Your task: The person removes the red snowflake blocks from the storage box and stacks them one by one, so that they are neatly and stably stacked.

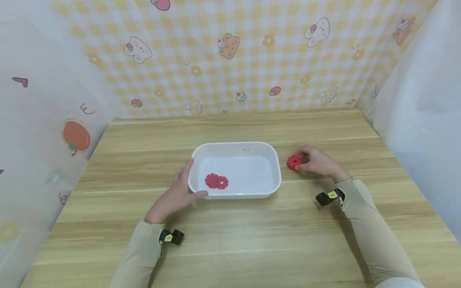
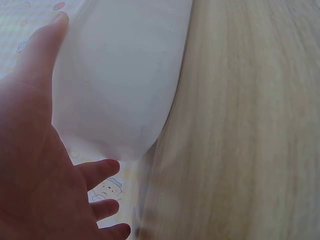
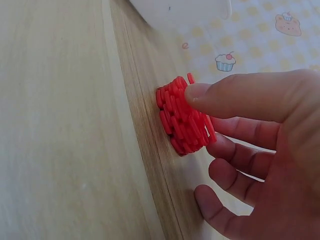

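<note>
A white plastic basin (image 1: 234, 170) stands on the table. My left hand (image 1: 176, 194) rests around its near left corner, the thumb along the front rim and the fingers by the left side. In the left wrist view the hand's fingers are spread and fairly straight beside the basin wall (image 2: 120, 85). Overlapping red notched discs (image 1: 212, 181) lie inside the basin at the left. To its right, my right hand (image 1: 317, 161) pinches the top of a stack of red notched discs (image 3: 182, 120) between thumb and fingers. The stack stands on the table; its top pieces sit slightly askew.
The wood-grain table (image 1: 230, 240) reaches a yellow checked cloth wall (image 1: 216, 72) at the back. White sheeting (image 1: 414, 88) borders the sides. Black wrist cameras (image 1: 329, 197) are strapped at both sleeves.
</note>
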{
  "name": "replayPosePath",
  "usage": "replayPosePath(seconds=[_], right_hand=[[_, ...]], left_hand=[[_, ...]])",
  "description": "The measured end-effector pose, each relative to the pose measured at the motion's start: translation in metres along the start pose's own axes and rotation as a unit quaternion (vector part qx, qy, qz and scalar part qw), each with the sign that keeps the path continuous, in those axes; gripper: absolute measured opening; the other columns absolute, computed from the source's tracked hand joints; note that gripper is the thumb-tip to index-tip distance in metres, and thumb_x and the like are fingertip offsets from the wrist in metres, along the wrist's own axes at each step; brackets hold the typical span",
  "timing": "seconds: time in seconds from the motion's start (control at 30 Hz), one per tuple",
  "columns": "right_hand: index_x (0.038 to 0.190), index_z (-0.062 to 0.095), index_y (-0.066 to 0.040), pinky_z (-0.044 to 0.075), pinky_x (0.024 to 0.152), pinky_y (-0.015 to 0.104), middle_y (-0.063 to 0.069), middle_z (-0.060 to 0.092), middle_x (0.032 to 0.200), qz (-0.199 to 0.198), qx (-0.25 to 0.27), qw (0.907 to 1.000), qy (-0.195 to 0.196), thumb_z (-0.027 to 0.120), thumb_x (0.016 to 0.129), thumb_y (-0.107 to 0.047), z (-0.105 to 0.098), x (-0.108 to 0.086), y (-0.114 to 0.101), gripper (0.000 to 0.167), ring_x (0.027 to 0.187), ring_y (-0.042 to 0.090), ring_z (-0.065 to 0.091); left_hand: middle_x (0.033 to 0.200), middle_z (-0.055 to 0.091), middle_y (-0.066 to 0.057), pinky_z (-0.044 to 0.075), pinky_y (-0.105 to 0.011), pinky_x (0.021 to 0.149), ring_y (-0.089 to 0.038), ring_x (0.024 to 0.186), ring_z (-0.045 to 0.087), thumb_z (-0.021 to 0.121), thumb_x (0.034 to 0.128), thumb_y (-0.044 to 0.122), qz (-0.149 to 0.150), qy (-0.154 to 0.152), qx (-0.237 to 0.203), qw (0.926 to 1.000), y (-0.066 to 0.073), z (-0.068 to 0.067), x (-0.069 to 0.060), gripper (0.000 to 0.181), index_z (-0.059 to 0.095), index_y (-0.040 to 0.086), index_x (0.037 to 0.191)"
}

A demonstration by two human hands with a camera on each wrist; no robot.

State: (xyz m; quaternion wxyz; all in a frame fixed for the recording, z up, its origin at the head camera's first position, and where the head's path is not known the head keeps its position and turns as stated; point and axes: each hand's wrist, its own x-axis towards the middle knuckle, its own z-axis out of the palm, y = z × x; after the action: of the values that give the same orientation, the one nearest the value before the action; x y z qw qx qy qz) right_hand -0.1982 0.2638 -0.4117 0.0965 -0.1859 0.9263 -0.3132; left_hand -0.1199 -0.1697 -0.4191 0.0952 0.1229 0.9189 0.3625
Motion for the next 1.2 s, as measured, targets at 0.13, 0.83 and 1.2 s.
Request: replayPosePath(seconds=[0.13, 0.83, 1.2], right_hand=[[0.114, 0.060, 0.006, 0.047, 0.088, 0.046, 0.021, 0.059, 0.109, 0.006, 0.004, 1.0000, -0.007, 0.076, 0.078, -0.006, 0.000, 0.000, 0.000, 0.041, 0.100, 0.032, 0.057], [0.123, 0.055, 0.004, 0.046, 0.090, 0.046, 0.019, 0.056, 0.109, 0.016, 0.038, 0.9991, -0.011, 0.072, 0.081, -0.007, 0.000, 0.001, 0.004, 0.047, 0.101, 0.032, 0.054], [0.115, 0.062, 0.003, 0.047, 0.082, 0.037, 0.015, 0.060, 0.098, -0.003, 0.014, 0.9998, 0.016, 0.069, 0.082, -0.005, -0.010, 0.002, -0.008, 0.034, 0.092, 0.026, 0.054]], left_hand=[[0.152, 0.022, -0.021, 0.040, -0.067, 0.096, -0.046, 0.136, 0.016, 0.076, 0.0794, 0.037, 0.006, 0.003, 0.000, 1.0000, -0.001, -0.001, 0.000, 0.108, 0.002, 0.008, 0.152], [0.154, 0.020, -0.019, 0.035, -0.069, 0.099, -0.046, 0.136, 0.016, 0.075, 0.0798, 0.038, 0.017, 0.004, -0.005, 0.9998, -0.002, -0.001, -0.001, 0.108, 0.001, 0.008, 0.152], [0.154, 0.021, -0.018, 0.036, -0.068, 0.099, -0.045, 0.136, 0.016, 0.076, 0.0793, 0.038, 0.015, 0.002, -0.012, 0.9998, -0.001, -0.001, -0.001, 0.108, 0.001, 0.010, 0.152]])
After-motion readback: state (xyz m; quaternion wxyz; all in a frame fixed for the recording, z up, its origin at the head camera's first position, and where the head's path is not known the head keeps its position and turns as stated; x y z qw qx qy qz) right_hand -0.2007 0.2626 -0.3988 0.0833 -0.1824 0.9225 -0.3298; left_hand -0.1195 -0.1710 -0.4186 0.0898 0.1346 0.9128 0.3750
